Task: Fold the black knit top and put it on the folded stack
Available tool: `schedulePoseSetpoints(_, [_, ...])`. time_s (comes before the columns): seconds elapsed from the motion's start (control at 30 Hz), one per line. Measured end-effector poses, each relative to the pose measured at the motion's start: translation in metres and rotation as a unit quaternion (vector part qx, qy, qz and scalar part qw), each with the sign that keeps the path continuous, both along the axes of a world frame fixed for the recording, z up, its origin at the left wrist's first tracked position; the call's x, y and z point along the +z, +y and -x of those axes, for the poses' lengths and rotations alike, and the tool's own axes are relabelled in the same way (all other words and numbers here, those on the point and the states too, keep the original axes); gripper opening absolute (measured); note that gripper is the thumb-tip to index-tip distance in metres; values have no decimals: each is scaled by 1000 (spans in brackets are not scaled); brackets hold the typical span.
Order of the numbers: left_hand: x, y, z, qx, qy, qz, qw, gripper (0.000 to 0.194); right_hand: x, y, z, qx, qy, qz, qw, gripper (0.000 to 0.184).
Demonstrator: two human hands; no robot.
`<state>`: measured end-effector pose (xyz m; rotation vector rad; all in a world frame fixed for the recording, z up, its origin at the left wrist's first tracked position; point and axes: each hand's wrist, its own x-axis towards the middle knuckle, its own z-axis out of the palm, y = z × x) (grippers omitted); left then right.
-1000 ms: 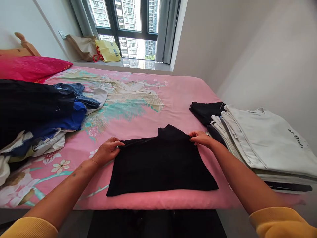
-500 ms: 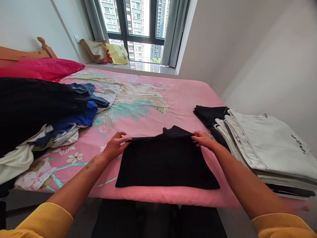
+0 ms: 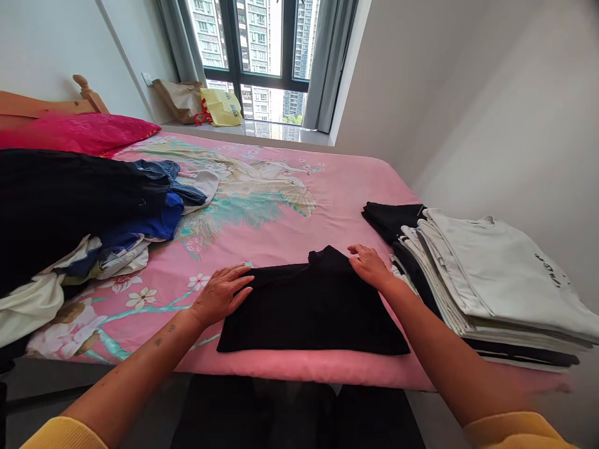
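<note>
The left grip (image 3: pixel 219 296) and right grip (image 3: pixel 369 267) lie open, apart, on a folded black top (image 3: pixel 311 308); folded clothes (image 3: pixel 496 280) are stacked just right of the right grip.

A black long-sleeved top (image 3: pixel 311 308) lies folded near the lower edge of the bed, its collar pointing toward the window (image 3: pixel 253 62). The left hand (image 3: pixel 222 294) rests open on its left edge, and the right hand (image 3: pixel 369 267) lies flat on its upper edge beside the collar. Right of the right hand stands a stack of folded pale garments (image 3: pixel 496 277), with a folded black garment (image 3: pixel 390 221) just beside it. A heap of mixed clothes (image 3: pixel 79 212) fills the left of the pink floral bedsheet (image 3: pixel 290 187).
</note>
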<state>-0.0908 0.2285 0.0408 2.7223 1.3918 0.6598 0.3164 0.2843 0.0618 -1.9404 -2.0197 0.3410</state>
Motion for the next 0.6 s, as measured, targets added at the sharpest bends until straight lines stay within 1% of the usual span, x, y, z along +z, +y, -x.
schedulePoseSetpoints(0.03, [-2,0,-5,3,3,5,1000,32,3,6,8,-11,9,27,1000,44])
schedulePoseSetpoints(0.13, [-13,-2,-13,32,13,31,999,35,3,25,25,-79,54,104,990,50])
schedulePoseSetpoints(0.17, [-16,-3,-14,40,13,38,998,36,2,31,28,-94,74,120,986,48])
schedulePoseSetpoints(0.23, [-22,-6,-13,47,5,47,998,37,3,37,31,-102,110,136,979,37])
schedulePoseSetpoints(0.3, [-25,-7,-12,43,-4,52,998,37,7,33,30,-85,141,111,980,26])
schedulePoseSetpoints(0.37, [-26,-8,-10,41,-13,55,998,37,13,17,24,-67,180,50,980,20])
schedulePoseSetpoints(0.47, [-26,-7,-10,43,-24,58,997,38,16,-22,9,-37,212,-38,976,13])
schedulePoseSetpoints(0.53, [-26,-5,-10,42,-27,60,997,38,11,-49,-4,12,202,-70,977,10])
schedulePoseSetpoints(0.6, [-26,-3,-9,34,-25,65,997,39,1,-72,-15,82,165,-83,979,11])
